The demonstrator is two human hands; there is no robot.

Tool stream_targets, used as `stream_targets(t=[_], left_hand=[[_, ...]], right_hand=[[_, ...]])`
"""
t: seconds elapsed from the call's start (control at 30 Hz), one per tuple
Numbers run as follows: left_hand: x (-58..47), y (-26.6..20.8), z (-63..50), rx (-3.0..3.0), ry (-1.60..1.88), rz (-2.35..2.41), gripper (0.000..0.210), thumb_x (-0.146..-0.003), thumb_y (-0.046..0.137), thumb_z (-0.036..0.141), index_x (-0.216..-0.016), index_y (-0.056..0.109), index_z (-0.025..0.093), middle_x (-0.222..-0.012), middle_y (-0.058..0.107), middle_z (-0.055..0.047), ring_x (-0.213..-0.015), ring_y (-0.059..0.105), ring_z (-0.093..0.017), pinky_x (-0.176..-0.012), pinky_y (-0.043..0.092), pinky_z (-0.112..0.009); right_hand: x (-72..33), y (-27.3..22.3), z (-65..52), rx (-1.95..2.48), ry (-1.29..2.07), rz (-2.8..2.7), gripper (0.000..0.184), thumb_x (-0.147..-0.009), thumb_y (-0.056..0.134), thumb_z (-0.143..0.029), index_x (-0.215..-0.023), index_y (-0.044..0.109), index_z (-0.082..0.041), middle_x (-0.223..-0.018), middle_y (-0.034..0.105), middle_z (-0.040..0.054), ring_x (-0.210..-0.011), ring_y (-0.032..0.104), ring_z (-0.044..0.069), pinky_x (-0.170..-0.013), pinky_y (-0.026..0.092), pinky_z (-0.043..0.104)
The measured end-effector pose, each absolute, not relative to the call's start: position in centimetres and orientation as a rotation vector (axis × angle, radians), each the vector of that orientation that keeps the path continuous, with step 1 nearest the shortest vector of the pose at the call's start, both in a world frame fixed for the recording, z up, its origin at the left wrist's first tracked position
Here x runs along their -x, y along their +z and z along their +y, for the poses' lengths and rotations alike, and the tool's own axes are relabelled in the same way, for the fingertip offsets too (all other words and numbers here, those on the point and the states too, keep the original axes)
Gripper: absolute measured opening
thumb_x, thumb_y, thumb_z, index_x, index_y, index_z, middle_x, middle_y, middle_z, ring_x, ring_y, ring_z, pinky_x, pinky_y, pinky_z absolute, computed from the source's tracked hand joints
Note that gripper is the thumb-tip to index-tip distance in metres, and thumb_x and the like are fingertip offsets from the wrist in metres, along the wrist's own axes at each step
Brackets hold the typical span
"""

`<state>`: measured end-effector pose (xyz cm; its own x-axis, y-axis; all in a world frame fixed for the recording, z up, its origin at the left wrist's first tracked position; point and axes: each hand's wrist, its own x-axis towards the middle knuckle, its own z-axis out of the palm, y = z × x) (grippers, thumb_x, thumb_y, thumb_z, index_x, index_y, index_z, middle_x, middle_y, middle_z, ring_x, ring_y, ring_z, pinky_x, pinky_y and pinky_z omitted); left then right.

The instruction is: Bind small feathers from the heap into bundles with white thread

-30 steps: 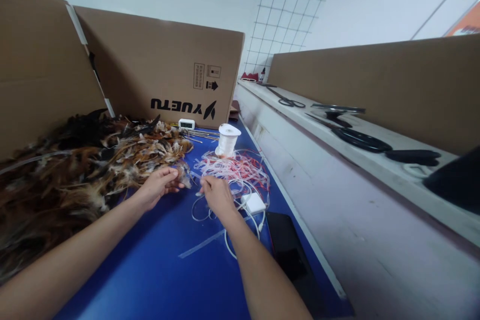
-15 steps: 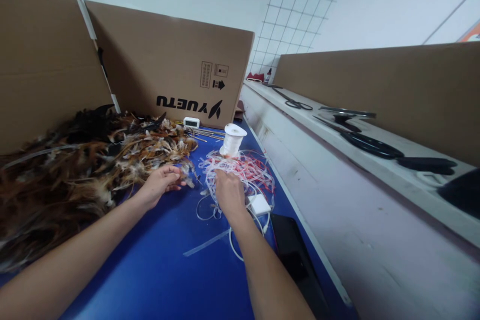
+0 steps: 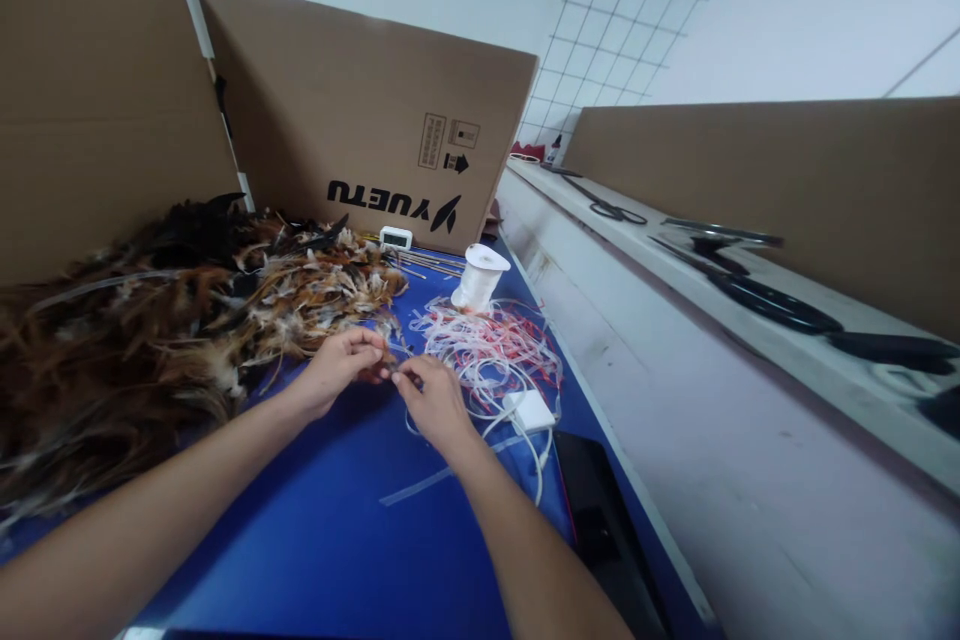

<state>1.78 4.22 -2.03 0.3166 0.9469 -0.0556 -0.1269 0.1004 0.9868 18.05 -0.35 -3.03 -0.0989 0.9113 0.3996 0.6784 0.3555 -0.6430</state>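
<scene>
My left hand (image 3: 345, 370) is closed in a pinch on a small brown and grey feather (image 3: 388, 360), held just above the blue table (image 3: 315, 520). Against it, my right hand (image 3: 433, 398) brings thumb and forefinger together at the feather's lower end. What lies between those fingertips is too small to make out. A large heap of brown, black and white feathers (image 3: 172, 320) spreads to the left of both hands. Just beyond my right hand lies a tangle of white and red plastic strips (image 3: 502, 345), with a white spool (image 3: 481, 278) standing behind it.
A white adapter (image 3: 529, 412) with a cable and a black flat device (image 3: 607, 520) lie at the right. Thin sticks (image 3: 427, 262) and a small white digital display (image 3: 395, 238) sit before a cardboard panel (image 3: 360, 100). Scissors (image 3: 616, 212) rest on the ledge.
My right hand has moved left from the plastic strips to meet my left hand at the feather. The camera view has shifted slightly left.
</scene>
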Motion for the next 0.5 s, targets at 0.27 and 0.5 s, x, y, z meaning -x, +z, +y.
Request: stream_targets(t=[0.27,0.5], left_hand=[[-1.8,-2.1,4.0,-1.11,1.026,1.012,0.037,-0.068,0.074,0.033,-0.099,0.057,0.021,-0.089,0.069,-0.004,-0.064,0.065,-0.015,-0.049,0.049,-0.024],[-2.5,-1.9,2.9,-1.31,0.802,0.97,0.028,-0.071,0.07,0.043,-0.071,0.065,0.016,-0.065,0.061,-0.003,-0.053,0.057,-0.013,-0.039,0.037,-0.02]], right_hand=[[-18.0,-3.0,0.3,1.262,0.957,-1.331,0.015,-0.073,0.06,-0.031,-0.064,0.055,-0.02,-0.054,0.053,-0.0061,-0.051,0.047,0.011,-0.054,0.037,0.023],[-18.0,-2.1,0.0,1.21,1.129,-1.13,0.02,-0.067,0.065,-0.033,-0.061,0.052,-0.019,-0.051,0.052,-0.0062,-0.047,0.043,0.008,-0.046,0.031,0.02]])
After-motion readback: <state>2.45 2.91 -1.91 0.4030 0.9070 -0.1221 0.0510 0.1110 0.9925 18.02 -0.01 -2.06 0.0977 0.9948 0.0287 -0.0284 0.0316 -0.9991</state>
